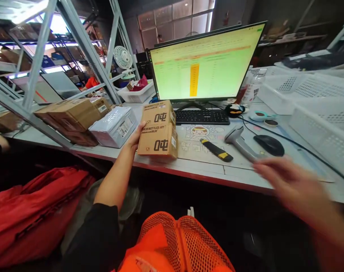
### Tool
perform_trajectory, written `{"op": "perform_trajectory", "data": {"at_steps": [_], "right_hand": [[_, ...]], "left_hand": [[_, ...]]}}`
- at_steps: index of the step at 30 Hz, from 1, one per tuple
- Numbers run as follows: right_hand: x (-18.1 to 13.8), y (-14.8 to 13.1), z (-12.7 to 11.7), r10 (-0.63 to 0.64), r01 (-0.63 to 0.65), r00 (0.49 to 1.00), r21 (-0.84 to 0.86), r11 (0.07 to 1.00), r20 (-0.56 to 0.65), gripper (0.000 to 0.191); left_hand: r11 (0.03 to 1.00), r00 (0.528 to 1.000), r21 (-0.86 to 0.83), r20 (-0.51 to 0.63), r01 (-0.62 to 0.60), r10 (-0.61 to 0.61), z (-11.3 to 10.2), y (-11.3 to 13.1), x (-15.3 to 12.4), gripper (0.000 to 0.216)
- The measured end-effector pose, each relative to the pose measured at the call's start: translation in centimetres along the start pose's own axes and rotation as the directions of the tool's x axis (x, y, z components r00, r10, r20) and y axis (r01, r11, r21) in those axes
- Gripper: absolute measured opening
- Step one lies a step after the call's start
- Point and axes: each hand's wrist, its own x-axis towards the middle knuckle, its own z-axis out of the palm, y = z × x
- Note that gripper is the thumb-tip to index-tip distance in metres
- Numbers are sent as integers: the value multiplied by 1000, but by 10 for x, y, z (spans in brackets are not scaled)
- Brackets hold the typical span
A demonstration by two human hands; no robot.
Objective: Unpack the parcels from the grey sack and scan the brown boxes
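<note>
My left hand (135,136) grips the left side of a small brown cardboard box (158,129) with printed lettering, which stands tilted on the front of the white table (206,170). My right hand (285,177) hovers over the table's front edge to the right, blurred by motion, fingers stretched out and holding nothing. Nearest to it lies a grey barcode scanner (241,141), with a black and yellow utility knife (216,150) to its left.
A monitor (204,62) with a green spreadsheet stands behind a black keyboard (202,116). A black mouse (269,144) lies right of the scanner. A wrapped grey parcel (113,126) and brown boxes (72,115) sit left. White baskets (310,94) fill the right. Red bags (33,211) lie below.
</note>
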Motion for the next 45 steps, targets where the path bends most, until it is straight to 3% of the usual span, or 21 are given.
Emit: {"op": "perform_trajectory", "data": {"at_steps": [2,4,6,8,10,13,15,17,19,21,24,29,32,35,37,40,42,45], "right_hand": [[5,-11,41,-3,-25,967,106,994,256,53],[5,-24,99,-46,-71,890,236,969,453,79],[-1,-36,151,-105,-71,844,304,950,526,96],[-11,-43,182,-128,-46,835,301,953,534,103],[-15,-42,186,-141,-41,813,297,954,565,101],[-6,-27,162,-107,-119,776,310,943,622,88],[7,-13,142,-29,-188,811,307,933,585,83],[21,-1,128,59,-237,862,297,925,503,82],[33,8,125,117,-269,887,293,918,447,79],[40,13,133,151,-308,883,305,901,445,75],[46,11,163,233,-424,844,334,842,484,75],[47,-10,210,395,-607,773,401,686,495,69],[40,-23,215,388,-668,727,450,593,567,65],[25,-35,206,270,-589,781,522,616,563,69],[12,-42,199,164,-498,827,562,660,538,74],[-2,-51,194,10,-377,845,583,720,534,79],[-6,-57,195,-69,-313,846,596,740,529,86],[-5,-61,199,-128,-232,861,604,763,492,97]], "left_hand": [[988,995,129,26,90,-94,3,5,3,55],[962,987,232,36,147,-159,3,8,7,59],[943,980,284,48,173,-194,1,11,13,62],[927,971,317,56,202,-231,-2,15,21,63],[902,965,368,44,225,-259,-4,23,31,63],[793,977,571,-103,213,-188,-4,39,40,60],[669,983,729,-181,146,-18,-2,47,32,60],[580,968,815,-144,-1,204,3,43,9,67],[506,905,841,-47,-193,423,12,24,-25,79],[325,821,892,83,-314,566,22,-7,-58,93],[112,735,949,151,-296,661,33,-51,-84,96],[5,618,949,202,-316,760,27,-74,-81,80],[-7,536,940,201,-341,820,16,-88,-95,79],[30,436,926,149,-377,888,5,-116,-122,74],[134,384,873,65,-468,921,-2,-135,-138,70],[299,336,795,-127,-529,933,-7,-149,-149,78],[370,359,789,-203,-491,911,-8,-148,-148,104],[507,539,728,-224,-461,812,-12,-145,-141,138]]}}
